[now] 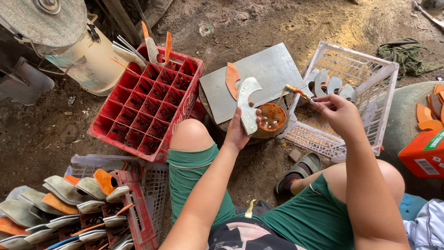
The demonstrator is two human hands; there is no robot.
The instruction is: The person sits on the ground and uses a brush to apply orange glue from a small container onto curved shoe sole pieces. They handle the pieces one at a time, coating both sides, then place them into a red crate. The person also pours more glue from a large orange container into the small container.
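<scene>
My left hand (238, 132) grips the pale sole piece (247, 106) above the orange glue bowl (272, 117); my right hand (335, 111) pinches the brush (298, 91), probably loaded. I'd stroke thinly, keeping the piece steady.

The left hand (238, 132) holds up a curved, pale grey shoe-sole piece (248, 105), while the right hand (336, 111) pinches a small brush (298, 91) with an orange-smeared tip, just above a round bowl of orange glue (273, 117). Behind them lies a grey metal sheet (273, 69) with one orange sole piece (232, 78) on it, flanked by a red bottle crate (148, 106) on the left and a white plastic basket (365, 74) holding more grey pieces on the right. At lower left, a stack of grey and orange pieces (60, 203) rests on another red crate.
</scene>
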